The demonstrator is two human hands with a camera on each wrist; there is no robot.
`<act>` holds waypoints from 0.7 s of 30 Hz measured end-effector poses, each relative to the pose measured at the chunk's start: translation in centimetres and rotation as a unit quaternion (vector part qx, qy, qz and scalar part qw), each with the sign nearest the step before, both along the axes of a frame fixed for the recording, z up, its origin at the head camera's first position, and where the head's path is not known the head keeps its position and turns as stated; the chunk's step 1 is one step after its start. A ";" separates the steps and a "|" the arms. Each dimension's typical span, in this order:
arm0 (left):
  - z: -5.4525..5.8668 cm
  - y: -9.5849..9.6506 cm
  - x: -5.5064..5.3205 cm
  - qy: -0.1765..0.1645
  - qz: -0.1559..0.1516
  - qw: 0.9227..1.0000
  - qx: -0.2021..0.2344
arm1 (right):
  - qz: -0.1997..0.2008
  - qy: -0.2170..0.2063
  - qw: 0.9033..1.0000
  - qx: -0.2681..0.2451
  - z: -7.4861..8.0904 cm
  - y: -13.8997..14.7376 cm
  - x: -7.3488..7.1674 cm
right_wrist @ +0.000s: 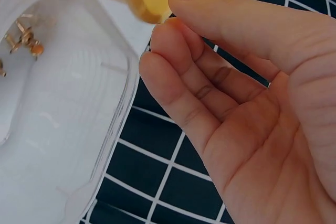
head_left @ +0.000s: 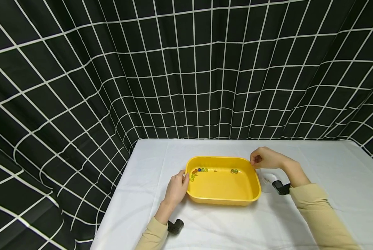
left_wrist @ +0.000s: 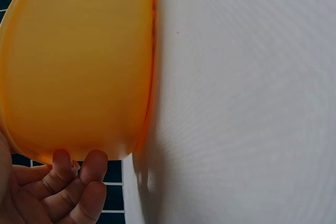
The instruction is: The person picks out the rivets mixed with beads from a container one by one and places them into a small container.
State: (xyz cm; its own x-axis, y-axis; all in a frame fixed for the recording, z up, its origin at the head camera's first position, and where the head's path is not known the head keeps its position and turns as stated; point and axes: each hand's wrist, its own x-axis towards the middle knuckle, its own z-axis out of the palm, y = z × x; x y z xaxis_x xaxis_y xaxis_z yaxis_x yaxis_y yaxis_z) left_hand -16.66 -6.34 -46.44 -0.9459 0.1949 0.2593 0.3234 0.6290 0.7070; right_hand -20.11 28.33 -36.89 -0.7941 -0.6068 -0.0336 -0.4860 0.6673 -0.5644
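Note:
A yellow plastic tub lies in front of me in the head view. Several glass marbles, green, orange and blue, cluster along its back left corner, and two greenish marbles sit farther right. Small brass-coloured pieces lie among them. My left hand grips the tub's left rim, thumb on top; in the left wrist view its curled fingers are against the outside wall. At the back right corner, my right hand pinches the rim between thumb and fingertips.
Just right of the tub stands a clear plastic container, below my right wrist. Small brass-coloured pins lie inside it. A white cloth covers the table, and a black gridded curtain hangs behind.

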 end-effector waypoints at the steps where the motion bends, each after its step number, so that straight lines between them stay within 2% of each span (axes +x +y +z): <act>1: 0.0 0.0 0.0 -0.001 0.000 1.000 0.000 | 0.001 -0.002 1.000 -0.001 0.0 -0.1 -0.1; 21: -0.1 -0.1 0.0 -0.002 -0.004 1.000 0.002 | 0.029 -0.009 1.000 0.006 -1.6 -3.6 -1.2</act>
State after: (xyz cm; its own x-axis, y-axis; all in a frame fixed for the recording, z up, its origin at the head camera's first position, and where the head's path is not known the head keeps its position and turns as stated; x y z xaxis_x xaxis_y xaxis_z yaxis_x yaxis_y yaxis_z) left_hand -16.69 -6.43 -46.49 -0.9454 0.2007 0.2568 0.3254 0.6245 0.7100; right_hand -21.27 24.75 -38.49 -0.7564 -0.6518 -0.0553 -0.5139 0.6444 -0.5663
